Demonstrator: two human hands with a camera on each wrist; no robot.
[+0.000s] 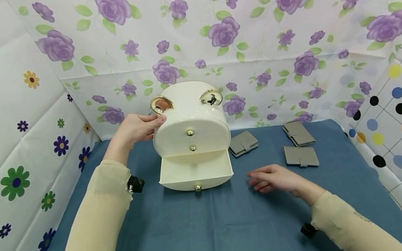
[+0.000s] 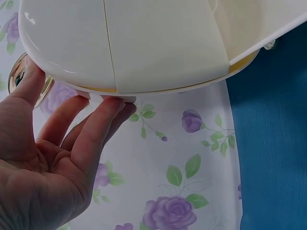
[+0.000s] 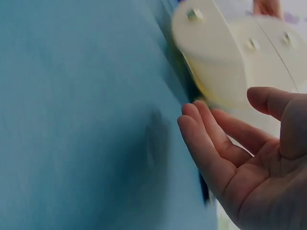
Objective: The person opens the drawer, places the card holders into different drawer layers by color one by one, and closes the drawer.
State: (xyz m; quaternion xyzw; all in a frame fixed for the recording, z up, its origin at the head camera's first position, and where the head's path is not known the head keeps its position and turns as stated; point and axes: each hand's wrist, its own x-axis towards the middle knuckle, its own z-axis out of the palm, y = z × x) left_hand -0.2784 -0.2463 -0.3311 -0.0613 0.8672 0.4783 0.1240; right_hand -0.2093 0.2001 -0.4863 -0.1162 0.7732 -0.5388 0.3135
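A glossy cream jewelry box [image 1: 190, 101] stands upright on the cloth, with gold knobs on its front and two gold-rimmed round ears on top. Its bottom drawer [image 1: 195, 166] is pulled out, and its bare floor shows. My left hand [image 1: 142, 127] grips the box's upper left side, thumb near the ear; in the left wrist view the fingertips of that hand [image 2: 62, 153] press against the box edge. Right of the drawer, my right hand [image 1: 276, 179] hovers with loosely bent fingers and holds nothing. The right wrist view shows that hand [image 3: 240, 158] apart from the box.
Three small grey snap-strap wallets lie to the right of the box: one wallet [image 1: 243, 143] close beside it, another wallet [image 1: 298, 133] at the back, and a third wallet [image 1: 301, 156] in front of that. A blue cloth [image 1: 215, 234] covers the table; patterned sheets [image 1: 191, 50] hang around it.
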